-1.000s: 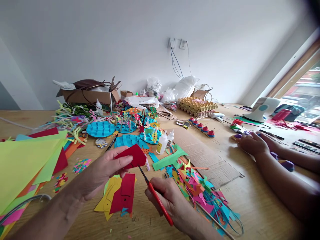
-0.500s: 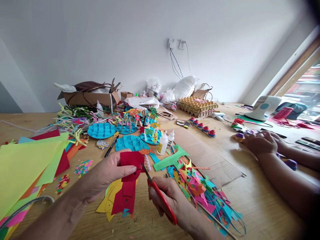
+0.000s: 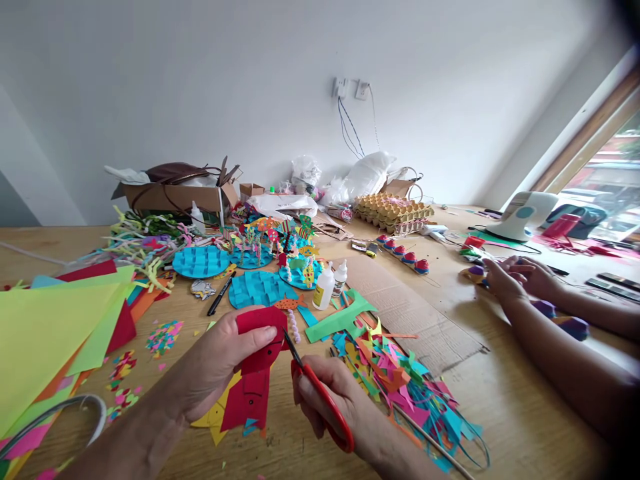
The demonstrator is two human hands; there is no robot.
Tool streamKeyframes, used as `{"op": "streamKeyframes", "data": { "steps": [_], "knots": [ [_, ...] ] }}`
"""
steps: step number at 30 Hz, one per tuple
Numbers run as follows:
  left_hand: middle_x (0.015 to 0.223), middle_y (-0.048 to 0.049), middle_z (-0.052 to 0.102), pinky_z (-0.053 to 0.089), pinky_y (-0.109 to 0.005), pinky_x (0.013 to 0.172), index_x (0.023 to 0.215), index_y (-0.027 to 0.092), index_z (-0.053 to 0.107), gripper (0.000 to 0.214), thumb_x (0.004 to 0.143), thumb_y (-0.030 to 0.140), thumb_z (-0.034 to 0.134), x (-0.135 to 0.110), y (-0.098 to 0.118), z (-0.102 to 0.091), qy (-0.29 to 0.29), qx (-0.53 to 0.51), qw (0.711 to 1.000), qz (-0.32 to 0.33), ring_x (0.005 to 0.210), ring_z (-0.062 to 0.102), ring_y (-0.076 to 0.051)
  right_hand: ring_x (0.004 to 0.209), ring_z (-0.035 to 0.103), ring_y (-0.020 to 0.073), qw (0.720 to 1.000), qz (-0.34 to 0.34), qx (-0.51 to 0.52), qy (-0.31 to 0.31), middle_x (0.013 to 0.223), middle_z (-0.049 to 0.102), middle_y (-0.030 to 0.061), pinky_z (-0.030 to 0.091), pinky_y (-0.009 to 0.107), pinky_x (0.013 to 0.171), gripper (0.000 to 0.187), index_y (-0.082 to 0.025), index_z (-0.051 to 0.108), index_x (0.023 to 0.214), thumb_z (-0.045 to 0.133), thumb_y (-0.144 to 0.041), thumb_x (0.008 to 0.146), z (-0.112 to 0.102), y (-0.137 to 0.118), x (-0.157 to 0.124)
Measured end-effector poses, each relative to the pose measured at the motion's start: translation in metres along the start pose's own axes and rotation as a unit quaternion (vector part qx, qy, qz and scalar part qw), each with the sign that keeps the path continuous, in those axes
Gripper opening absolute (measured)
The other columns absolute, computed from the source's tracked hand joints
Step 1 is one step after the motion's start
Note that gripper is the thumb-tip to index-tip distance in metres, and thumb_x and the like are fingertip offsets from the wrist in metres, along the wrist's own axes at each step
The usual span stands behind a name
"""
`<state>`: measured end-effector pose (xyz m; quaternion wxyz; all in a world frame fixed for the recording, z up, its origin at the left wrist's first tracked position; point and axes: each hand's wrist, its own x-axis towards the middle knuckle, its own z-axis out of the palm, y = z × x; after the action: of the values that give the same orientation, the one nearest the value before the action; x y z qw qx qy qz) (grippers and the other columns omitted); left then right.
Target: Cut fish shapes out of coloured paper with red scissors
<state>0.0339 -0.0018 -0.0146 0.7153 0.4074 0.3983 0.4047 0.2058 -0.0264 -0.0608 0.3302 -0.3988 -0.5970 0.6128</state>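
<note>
My left hand [image 3: 220,360] pinches a piece of red paper [image 3: 263,330] marked with a black drawn line and dot. Red-handled scissors [image 3: 327,403] are gripped in my right hand [image 3: 335,393], their dark blades pointing up at the paper's right edge. Below the held piece, another red paper [image 3: 247,400] with a drawn fish outline lies on the table, over a yellow paper [image 3: 213,413] with drawn outlines. Just beyond my left hand sit a blue round piece with paper strips [image 3: 260,289] and an orange spotted paper fish [image 3: 290,303].
Paper scraps [image 3: 400,387] are heaped at right beside a cardboard sheet [image 3: 400,300]. Two glue bottles [image 3: 324,288] stand in the middle. Coloured sheets [image 3: 60,333] are stacked at left. Another person's hands [image 3: 520,277] work at far right near purple-painted pieces.
The red paper in my left hand has tilted slightly, and the scissors stay at its right edge. At right, the other person's hands have shifted and spread apart a little.
</note>
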Motion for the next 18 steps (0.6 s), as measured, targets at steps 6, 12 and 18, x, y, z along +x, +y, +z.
{"op": "streamKeyframes", "data": {
  "steps": [6,12,18],
  "knots": [
    [0.065,0.0025,0.069,0.044,-0.018,0.057,0.071,0.019,0.067,0.006,0.07,0.024,0.07,-0.001,-0.002,0.005,0.018,0.002,1.0,0.004,0.059,0.056,-0.009,0.034,0.033,0.0045,1.0,-0.008,-0.002,0.001,0.04,0.04,-0.006,0.024,0.014,0.033,0.047,-0.016,0.044,0.057,0.052,-0.058,0.077,0.001,0.002,0.001],
    [0.062,0.0036,0.067,0.042,-0.018,0.055,0.071,0.019,0.065,0.007,0.07,0.024,0.069,-0.002,-0.004,0.012,0.023,0.002,1.0,0.012,0.055,0.055,-0.008,0.032,0.033,0.0048,0.999,-0.018,0.036,0.004,0.041,0.04,-0.0062,0.022,0.015,0.031,0.053,-0.016,0.046,0.062,0.049,-0.068,0.073,0.005,0.011,0.001],
    [0.062,0.0034,0.067,0.042,-0.019,0.053,0.078,0.019,0.064,0.017,0.064,0.026,0.072,0.0,-0.01,0.013,0.046,-0.005,0.999,0.02,0.054,0.055,-0.009,0.034,0.033,0.0052,0.999,-0.029,0.025,0.013,0.043,0.04,-0.0061,0.024,0.015,0.032,0.051,-0.016,0.047,0.064,0.046,-0.066,0.077,0.008,0.013,0.0]
  ]
}}
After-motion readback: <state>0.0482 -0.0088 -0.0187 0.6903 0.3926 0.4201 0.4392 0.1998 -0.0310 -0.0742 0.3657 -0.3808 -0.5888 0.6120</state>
